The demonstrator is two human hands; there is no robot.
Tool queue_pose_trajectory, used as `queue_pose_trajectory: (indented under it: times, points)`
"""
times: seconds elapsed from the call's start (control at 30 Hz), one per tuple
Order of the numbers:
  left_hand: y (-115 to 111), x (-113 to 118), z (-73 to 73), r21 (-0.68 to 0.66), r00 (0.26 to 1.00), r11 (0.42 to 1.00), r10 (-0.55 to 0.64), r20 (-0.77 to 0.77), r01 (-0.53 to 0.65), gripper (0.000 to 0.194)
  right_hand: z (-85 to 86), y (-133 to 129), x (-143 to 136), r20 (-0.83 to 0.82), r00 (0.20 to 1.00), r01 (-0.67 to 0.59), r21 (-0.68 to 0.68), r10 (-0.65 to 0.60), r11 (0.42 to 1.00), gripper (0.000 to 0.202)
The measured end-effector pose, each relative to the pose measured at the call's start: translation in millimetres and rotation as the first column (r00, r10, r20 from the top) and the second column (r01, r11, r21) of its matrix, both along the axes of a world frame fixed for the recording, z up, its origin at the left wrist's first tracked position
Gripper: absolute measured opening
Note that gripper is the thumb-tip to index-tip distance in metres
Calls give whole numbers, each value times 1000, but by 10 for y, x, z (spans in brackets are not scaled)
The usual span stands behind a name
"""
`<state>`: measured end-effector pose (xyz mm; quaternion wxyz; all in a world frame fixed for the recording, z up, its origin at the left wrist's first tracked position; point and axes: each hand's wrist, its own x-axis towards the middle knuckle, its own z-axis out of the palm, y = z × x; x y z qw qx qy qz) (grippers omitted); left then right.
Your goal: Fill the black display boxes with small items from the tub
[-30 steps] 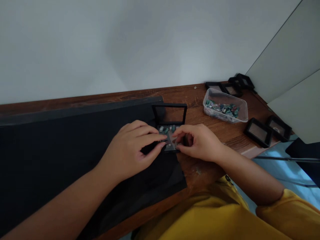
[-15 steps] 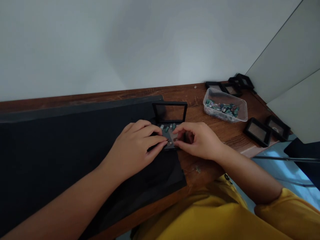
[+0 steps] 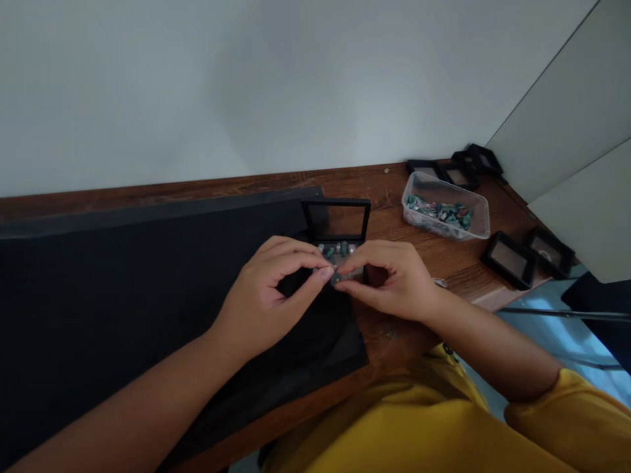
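In front of me a small black display box (image 3: pixel 336 202) stands with its clear-windowed lid raised. Several green and pale polished stones (image 3: pixel 344 249) lie along the back of its lower part. Over the box's front, my right hand (image 3: pixel 387 279) pinches a small grey-green stone (image 3: pixel 336 278) between thumb and forefinger. Beside it, my left hand (image 3: pixel 276 289) has thumb and forefinger pressed together, close to the same stone. Whatever those left fingertips hold is too small to make out. Both hands cover much of the box's lower part.
A clear plastic tub (image 3: pixel 480 223) of green and purple stones stands at the right. Black display boxes (image 3: pixel 510 261) lie beside and behind it. A black sheet (image 3: pixel 123 295) covers the wooden table's left side, and a wall (image 3: pixel 246 85) rises behind.
My left hand has gone from outspread fingers on the box to a pinch. The small grey-green stone now shows at my right fingertips. The lid stays raised.
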<state>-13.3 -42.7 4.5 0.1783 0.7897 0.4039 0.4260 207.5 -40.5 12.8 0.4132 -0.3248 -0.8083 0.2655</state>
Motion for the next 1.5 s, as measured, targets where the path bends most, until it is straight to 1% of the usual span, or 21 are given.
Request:
queue_pose_trajectory:
  times: [0.07, 0.17, 0.3, 0.47, 0.57, 0.67, 0.73, 0.83, 0.9, 0.97, 1.07, 1.17, 1.27, 1.4, 1.5]
  points:
    - [-14, 8, 9, -55, 999, 998, -15, 37, 17, 13, -11, -6, -16, -25, 1000, 8, 49, -7, 999, 11]
    - [-21, 7, 0, -138, 994, 990, -3, 105, 18, 13, -13, -19, -38, -49, 998, 34, 114, -29, 993, 9]
    - [-29, 7, -25, -232, 987, 972, 1, 161, 37, 13, -4, -39, -56, -55, 998, 47, 164, -38, 985, 7]
    - [-46, 12, -33, -261, 984, 962, -32, 174, 77, 13, -30, -37, -53, -36, 998, 64, 245, -57, 967, 8]
    - [-52, 13, -35, -274, 982, 957, -39, 186, 90, 13, -52, -35, -51, -22, 997, 81, 268, -78, 960, 9]
    - [-37, -4, -27, -250, 982, 964, -50, 184, 96, 12, -54, -42, -57, -9, 997, 80, 292, -81, 953, 11]
    - [-5, -32, -11, -195, 987, 978, -50, 151, 79, 14, -45, -45, -60, -4, 997, 78, 274, -80, 958, 13]
    - [59, -86, 10, -33, 999, 999, -40, 14, 41, 16, -24, -38, -53, -24, 994, 112, 174, -109, 978, 15]
    - [89, -112, 3, 79, 992, 995, -53, -111, 62, 15, -10, -25, -42, -46, 986, 164, 111, -160, 980, 16]
    - [95, -119, -25, 137, 971, 985, -74, -226, 107, 17, 3, -12, -29, -79, 977, 205, 80, -199, 975, 17]
    - [67, -102, -80, 145, 931, 978, -87, -354, 147, 21, 18, -1, -16, -106, 972, 218, 62, -211, 974, 16]
    - [42, -79, -116, 124, 907, 981, -86, -411, 149, 23, 23, -2, -14, -82, 973, 219, 49, -215, 974, 16]
    - [45, -72, -129, 103, 907, 985, -82, -413, 137, 25, 22, -6, -15, -67, 974, 218, 46, -214, 975, 17]
    - [67, -77, -139, 57, 920, 989, -104, -377, 135, 26, 19, -5, -16, -82, 977, 202, 47, -198, 978, 17]
    - [80, -80, -151, 30, 935, 992, -105, -340, 122, 25, 15, 0, -11, -54, 979, 195, 5, -195, 981, 19]
